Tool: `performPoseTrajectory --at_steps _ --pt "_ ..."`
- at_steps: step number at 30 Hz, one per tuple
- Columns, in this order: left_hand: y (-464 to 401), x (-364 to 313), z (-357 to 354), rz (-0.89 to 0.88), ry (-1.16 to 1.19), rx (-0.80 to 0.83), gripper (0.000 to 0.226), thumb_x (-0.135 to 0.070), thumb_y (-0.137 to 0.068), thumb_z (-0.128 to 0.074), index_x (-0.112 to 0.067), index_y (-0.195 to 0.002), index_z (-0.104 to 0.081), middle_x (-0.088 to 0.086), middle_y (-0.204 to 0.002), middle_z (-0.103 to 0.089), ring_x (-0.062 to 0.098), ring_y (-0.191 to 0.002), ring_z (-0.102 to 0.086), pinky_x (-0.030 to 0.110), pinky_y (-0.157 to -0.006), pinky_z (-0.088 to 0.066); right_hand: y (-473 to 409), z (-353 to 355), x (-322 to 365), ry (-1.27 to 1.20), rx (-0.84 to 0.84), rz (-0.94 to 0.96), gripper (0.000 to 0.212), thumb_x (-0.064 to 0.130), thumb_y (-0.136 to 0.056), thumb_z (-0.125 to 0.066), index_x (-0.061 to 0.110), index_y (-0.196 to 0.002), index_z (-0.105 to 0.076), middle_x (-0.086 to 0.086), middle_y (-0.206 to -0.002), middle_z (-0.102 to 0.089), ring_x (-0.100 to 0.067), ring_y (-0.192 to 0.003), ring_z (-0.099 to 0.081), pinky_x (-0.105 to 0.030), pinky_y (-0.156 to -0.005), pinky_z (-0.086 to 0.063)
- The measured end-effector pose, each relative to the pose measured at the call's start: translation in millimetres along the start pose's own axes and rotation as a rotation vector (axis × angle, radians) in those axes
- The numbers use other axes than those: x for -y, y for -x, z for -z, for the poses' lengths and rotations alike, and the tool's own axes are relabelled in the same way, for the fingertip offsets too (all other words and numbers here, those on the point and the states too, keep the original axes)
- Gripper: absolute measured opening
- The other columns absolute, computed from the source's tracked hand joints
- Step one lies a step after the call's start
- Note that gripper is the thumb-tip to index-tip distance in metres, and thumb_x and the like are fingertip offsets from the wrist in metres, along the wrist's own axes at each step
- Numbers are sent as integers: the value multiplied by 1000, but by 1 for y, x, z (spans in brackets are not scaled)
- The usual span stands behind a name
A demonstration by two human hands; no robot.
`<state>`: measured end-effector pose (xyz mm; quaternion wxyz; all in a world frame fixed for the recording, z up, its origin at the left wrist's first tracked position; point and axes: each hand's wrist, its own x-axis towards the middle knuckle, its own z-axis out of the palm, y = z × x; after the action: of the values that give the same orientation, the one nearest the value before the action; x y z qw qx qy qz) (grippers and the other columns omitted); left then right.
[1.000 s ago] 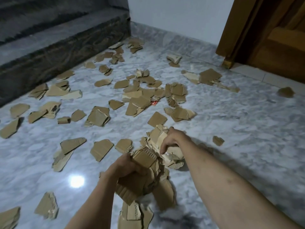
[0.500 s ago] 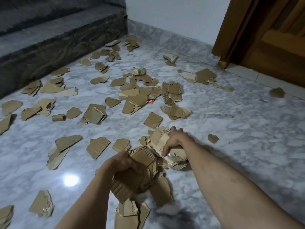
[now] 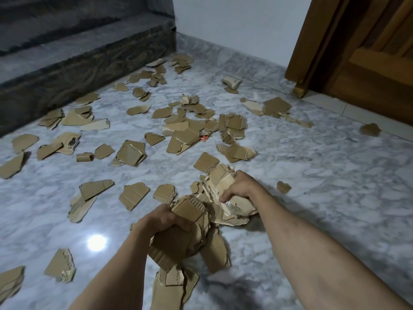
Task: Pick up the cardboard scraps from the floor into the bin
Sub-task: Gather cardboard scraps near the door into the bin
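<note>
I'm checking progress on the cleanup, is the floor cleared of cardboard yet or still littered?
Still littered. Dozens of cardboard scraps lie spread across the marble floor; the left hand and right hand each grip a bunch.

Bare floor lies open to the right, with only a small scrap and a far one on it. Ahead and left, scattered scraps crowd the floor, with narrow gaps between. The step blocks the far left, the wall closes the back, and the door closes the far right.
</note>
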<state>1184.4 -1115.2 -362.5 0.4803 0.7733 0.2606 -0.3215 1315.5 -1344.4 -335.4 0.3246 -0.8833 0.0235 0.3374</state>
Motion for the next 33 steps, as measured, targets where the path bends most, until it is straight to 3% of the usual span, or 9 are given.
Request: performPoseTrajectory --at_steps 3,6,9,17,21,23,26,30,33 --pt "10 1 -3 -9 14 -7 46 -25 -52 -93 -17 -95 -78 5 -95 -77 26 -90 -71 37 -82 -59 15 7 3 -56 33 11 53 9 -47 -97 13 -86 -61 -6 -93 -72 -25 -93 -67 -31 -82 -54" --pt "25 -1 0 -29 79 -37 46 -21 -55 -93 -12 -97 -77 9 -96 -77 29 -88 -72 38 -79 -60 23 20 11 -96 8 31 53 8 -49 -97 5 -91 -65 -6 -88 -72 -24 -90 -69 -30 -73 -55" --pt "50 -1 18 -54 217 -117 46 -19 -59 -92 -6 -99 -74 16 -91 -77 33 -82 -74 34 -69 -60 28 41 15 -267 -93 44 75 10 -44 -98 3 -110 -62 -9 -103 -72 -27 -102 -67 -37 -90 -56" --pt "109 37 33 23 346 -186 87 -34 -31 -94 2 -107 -71 20 -94 -77 41 -89 -73 52 -86 -60 63 57 12 -529 -100 3 58 18 -34 -98 7 -87 -77 -10 -99 -76 -29 -99 -70 -45 -96 -54" --pt "121 54 -8 84 235 -94 70 -34 -49 -92 -12 -111 -67 13 -96 -78 33 -86 -75 43 -77 -62 84 12 0 -374 62 -18 36 6 -55 -94 3 -86 -76 -7 -91 -76 -18 -85 -71 -21 -69 -51" --pt "117 66 -32 100 88 -42 66 -36 -54 -92 -23 -112 -64 4 -103 -74 26 -94 -71 40 -85 -58 83 -11 -3 -326 93 -23 59 3 -57 -93 2 -110 -69 -10 -108 -73 -16 -89 -69 -19 -66 -50" --pt "108 81 -57 91 -38 -70 82 -43 -45 -87 -30 -118 -51 -6 -110 -63 18 -103 -59 38 -93 -48 73 -33 3 -254 152 -2 112 2 -60 -92 7 -153 -29 -13 -147 -50 -27 -131 -51 -20 -90 -47" --pt "101 95 -67 84 -58 -171 89 -51 -33 -83 -33 -116 -58 -4 -111 -68 21 -104 -63 41 -96 -52 68 -50 9 -58 192 -76 65 3 -67 -89 -6 -120 -52 -18 -142 -52 -31 -121 -55 -27 -85 -51" --pt "106 90 -72 125 -45 -173 73 -46 -39 -85 -27 -108 -70 -2 -103 -73 18 -94 -67 38 -91 -56 62 -60 3 -17 211 -77 114 3 -59 -92 1 -150 -24 -21 -151 -40 -39 -133 -44 -40 -94 -49"
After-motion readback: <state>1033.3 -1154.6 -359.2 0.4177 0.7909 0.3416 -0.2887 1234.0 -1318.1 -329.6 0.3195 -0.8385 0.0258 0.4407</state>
